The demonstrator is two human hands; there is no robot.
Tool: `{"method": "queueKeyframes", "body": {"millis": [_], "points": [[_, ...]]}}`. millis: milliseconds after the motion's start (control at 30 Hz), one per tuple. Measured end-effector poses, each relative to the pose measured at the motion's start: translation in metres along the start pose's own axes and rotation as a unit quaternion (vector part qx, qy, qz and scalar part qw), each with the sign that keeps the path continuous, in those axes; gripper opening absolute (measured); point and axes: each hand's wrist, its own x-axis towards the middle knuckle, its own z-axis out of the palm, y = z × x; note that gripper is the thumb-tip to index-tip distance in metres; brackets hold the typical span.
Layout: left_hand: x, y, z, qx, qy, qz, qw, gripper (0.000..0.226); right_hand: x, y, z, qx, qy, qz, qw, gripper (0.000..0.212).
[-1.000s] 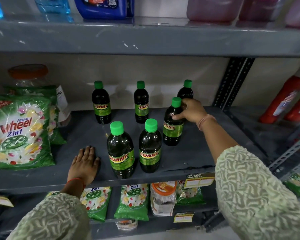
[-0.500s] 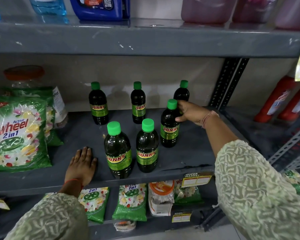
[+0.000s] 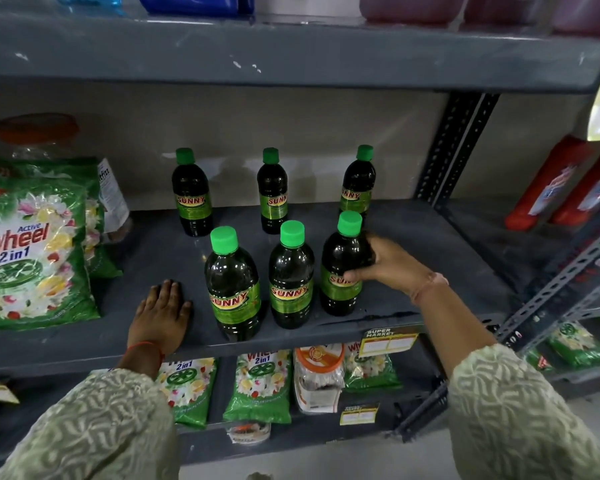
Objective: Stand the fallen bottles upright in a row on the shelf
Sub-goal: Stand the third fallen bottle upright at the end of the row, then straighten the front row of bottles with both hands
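Observation:
Several dark bottles with green caps and "SUNNY" labels stand upright on the grey shelf (image 3: 413,271). Three form a back row: left (image 3: 191,199), middle (image 3: 272,199), right (image 3: 358,185). Three form a front row: left (image 3: 232,289), middle (image 3: 291,278), right (image 3: 340,268). My right hand (image 3: 388,265) grips the body of the front right bottle from its right side. My left hand (image 3: 161,315) lies flat, palm down, on the shelf just left of the front left bottle, holding nothing.
Green "Wheel 2in1" detergent packs (image 3: 32,251) and a jar with an orange lid (image 3: 35,133) fill the shelf's left end. Red bottles (image 3: 548,188) lie on the neighbouring rack at right. More packs (image 3: 257,386) sit on the lower shelf. An upper shelf (image 3: 291,53) overhangs.
My right hand slid from the front right bottle's neck down to its body and drew the bottle forward, level with the other two front bottles. My left hand stayed flat.

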Motion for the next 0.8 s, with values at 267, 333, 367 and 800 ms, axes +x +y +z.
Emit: {"method": "queueKeyframes", "body": {"millis": [267, 333, 367, 800], "points": [[-0.013, -0.006, 0.008, -0.066, 0.02, -0.011, 0.998, 0.05, -0.023, 0.012, 0.017, 0.043, -0.035, -0.002, 0.998, 0.068], [-0.033, -0.001, 0.004, -0.19, 0.101, -0.038, 0.976, 0.042, -0.036, 0.023, 0.028, 0.058, -0.021, 0.007, 0.998, 0.08], [-0.051, 0.006, 0.003, -0.235, 0.16, -0.042, 0.958, 0.043, -0.044, 0.034, 0.036, 0.064, 0.013, 0.02, 0.998, 0.091], [-0.154, 0.168, 0.031, -0.43, 0.096, -0.09, 0.893, 0.085, -0.064, 0.058, 0.122, -0.046, 0.275, 0.029, 0.96, 0.09]]}}
